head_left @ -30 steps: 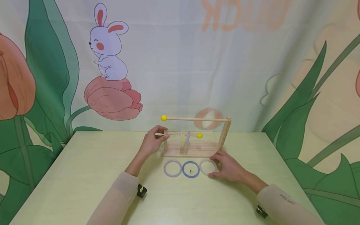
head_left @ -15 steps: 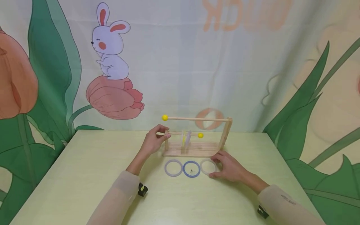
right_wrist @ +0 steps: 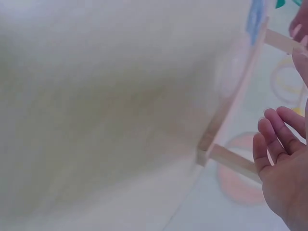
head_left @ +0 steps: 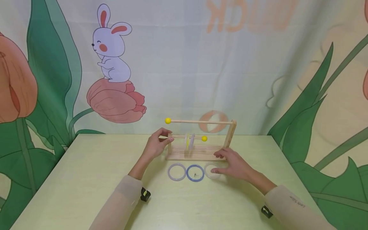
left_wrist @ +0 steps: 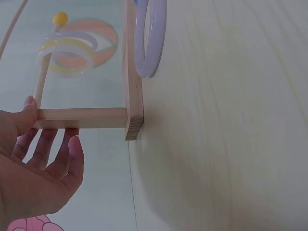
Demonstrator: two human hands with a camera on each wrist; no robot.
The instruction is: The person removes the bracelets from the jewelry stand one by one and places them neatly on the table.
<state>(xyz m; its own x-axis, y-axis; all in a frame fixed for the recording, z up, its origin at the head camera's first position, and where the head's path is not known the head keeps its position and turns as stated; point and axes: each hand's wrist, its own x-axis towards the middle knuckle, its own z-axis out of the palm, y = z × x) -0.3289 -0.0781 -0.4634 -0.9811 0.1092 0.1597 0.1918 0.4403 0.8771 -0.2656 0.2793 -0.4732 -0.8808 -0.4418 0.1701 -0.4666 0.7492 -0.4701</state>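
A wooden ring stand [head_left: 205, 156] has two pegs tipped with yellow balls. My left hand [head_left: 154, 146] holds its short post [left_wrist: 82, 118], thumb on one side and fingers on the other. Two rings hang on the lower peg: a white and yellow one [head_left: 187, 143] and a lilac one [head_left: 192, 140]. In front of the base lie a lilac ring [head_left: 168, 172], a blue ring [head_left: 195, 180] and a clear ring [head_left: 205, 172] in a row. Over the clear ring, my right hand [head_left: 235, 164] is spread, thumb apart from the loosely bent fingers, holding nothing.
The pale tabletop [head_left: 100, 179] meets a printed curtain [head_left: 184, 64] right behind the stand. The long upper peg [head_left: 198, 122] reaches leftward from the tall post [head_left: 230, 135], above the lower peg.
My right hand has let go of the clear ring and lifted a little, its fingers now over the base. The ring lies in the same place. My left hand keeps its hold.
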